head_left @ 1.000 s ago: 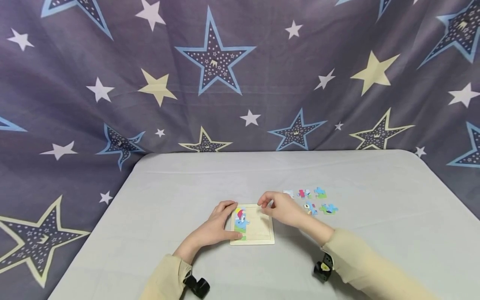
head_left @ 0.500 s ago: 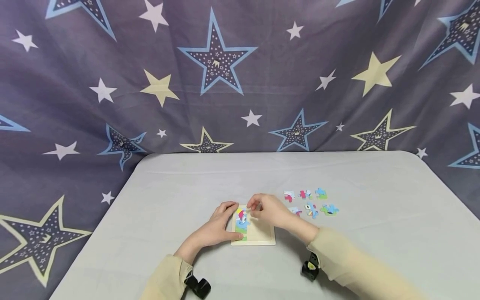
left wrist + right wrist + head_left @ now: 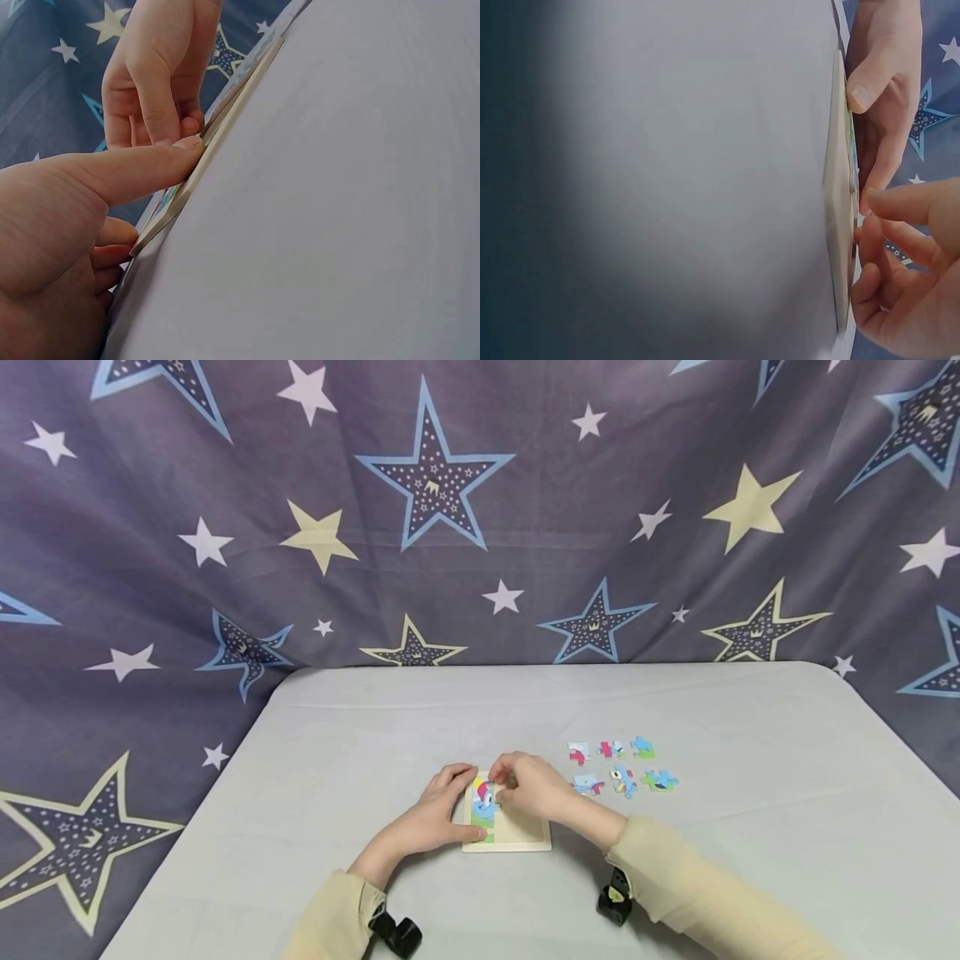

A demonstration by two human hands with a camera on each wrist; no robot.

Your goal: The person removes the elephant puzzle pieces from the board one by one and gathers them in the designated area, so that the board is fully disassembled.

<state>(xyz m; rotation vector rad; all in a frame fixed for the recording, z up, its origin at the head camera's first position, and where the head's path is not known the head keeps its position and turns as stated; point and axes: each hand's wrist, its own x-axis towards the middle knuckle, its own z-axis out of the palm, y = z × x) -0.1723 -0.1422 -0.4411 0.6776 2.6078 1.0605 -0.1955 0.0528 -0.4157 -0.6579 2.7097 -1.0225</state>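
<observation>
A square wooden puzzle board (image 3: pixel 522 847) lies on the table, its left column filled with coloured puzzle pieces (image 3: pixel 482 814). My left hand (image 3: pixel 435 810) grips the board's left side, thumb over the near rim and fingers around the far left corner. Over the upper part of the filled column, my right hand (image 3: pixel 532 787) has bent fingers, with thumb and index right at the pieces' inner edge. In the right wrist view its fingertips sit close to the board's surface; I cannot tell whether they pinch a piece.
Several loose puzzle pieces (image 3: pixel 623 781) lie in two rows right of the board. The table has a pale grey cover (image 3: pixel 360 718). Behind it hangs a dark curtain (image 3: pixel 450 585) with stars. Each wrist carries a black camera (image 3: pixel 397 935).
My right hand has moved left across the board to the filled column, uncovering loose pieces on the right. My left hand keeps its place on the board.
</observation>
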